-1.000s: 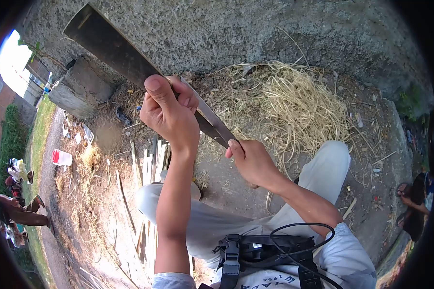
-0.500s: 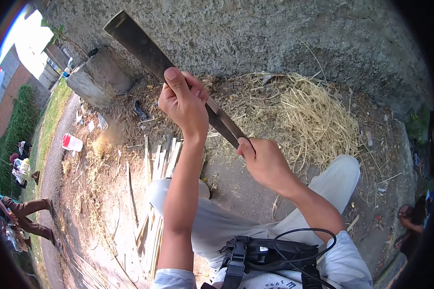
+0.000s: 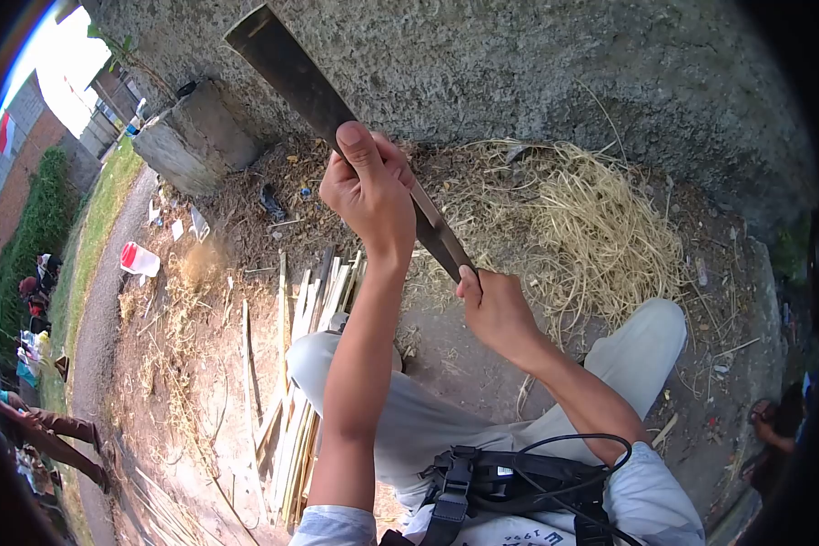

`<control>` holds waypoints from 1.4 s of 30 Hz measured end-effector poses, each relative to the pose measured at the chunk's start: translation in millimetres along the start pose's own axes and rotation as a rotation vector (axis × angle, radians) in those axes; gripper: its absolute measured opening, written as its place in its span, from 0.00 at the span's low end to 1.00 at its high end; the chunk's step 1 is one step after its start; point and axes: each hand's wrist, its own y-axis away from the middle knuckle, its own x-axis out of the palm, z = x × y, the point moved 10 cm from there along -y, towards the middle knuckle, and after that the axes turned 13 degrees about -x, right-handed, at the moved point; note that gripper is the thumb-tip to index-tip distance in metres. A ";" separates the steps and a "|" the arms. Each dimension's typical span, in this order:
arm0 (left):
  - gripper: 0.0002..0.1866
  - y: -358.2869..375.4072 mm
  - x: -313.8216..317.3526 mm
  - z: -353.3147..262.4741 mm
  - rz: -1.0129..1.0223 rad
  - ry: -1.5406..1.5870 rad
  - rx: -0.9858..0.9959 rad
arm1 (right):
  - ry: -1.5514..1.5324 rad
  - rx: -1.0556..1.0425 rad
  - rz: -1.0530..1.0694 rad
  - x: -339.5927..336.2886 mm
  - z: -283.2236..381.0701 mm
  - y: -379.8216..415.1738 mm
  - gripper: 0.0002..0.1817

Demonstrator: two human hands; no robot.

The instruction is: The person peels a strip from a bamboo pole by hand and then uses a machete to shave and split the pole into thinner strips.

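A long, flat, dark strip (image 3: 293, 68) slants from the upper left down toward my lap, its wide end raised in front of the wall. The frames do not settle whether it is split bamboo or a blade. My left hand (image 3: 370, 196) is wrapped round its middle, thumb lying up along it. Lower down, my right hand (image 3: 500, 309) pinches the narrow end, thumb on top. A lighter brown band runs along one side between the hands. Both palms and the strip's lowest tip are hidden.
Pale split strips (image 3: 300, 428) lie beside my knee (image 3: 314, 359). A heap of thin fibres (image 3: 601, 227) rests by the rough wall (image 3: 519, 73). A red-and-white container (image 3: 139, 259) is on the ground at left. People are at both edges, one with brown trousers (image 3: 73, 428).
The strip and both hands have shifted slightly right in view, and the strip stands a little steeper. Both hands keep their hold. The left-edge person's legs have moved slightly.
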 end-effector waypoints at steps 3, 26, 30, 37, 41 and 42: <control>0.30 1.4 2.2 -0.2 0.036 -0.004 0.009 | -0.002 -0.021 -0.018 -12.5 9.7 -6.0 0.20; 0.32 19.4 31.6 6.5 0.168 0.015 -0.026 | -0.147 0.020 -0.194 24.2 -72.6 27.9 0.22; 0.33 17.9 19.2 6.7 0.103 0.051 -0.081 | -0.043 0.161 -0.078 69.2 -152.4 56.3 0.22; 0.33 44.3 41.0 3.7 0.210 0.067 -0.069 | -0.183 0.142 -0.207 42.1 -126.5 55.7 0.18; 0.34 47.2 34.2 -18.1 0.272 0.166 -0.117 | -0.227 -0.028 -0.287 22.1 -75.4 69.0 0.14; 0.34 45.8 31.1 -22.6 0.295 0.175 -0.136 | -0.195 -0.059 -0.271 23.2 -74.5 75.7 0.13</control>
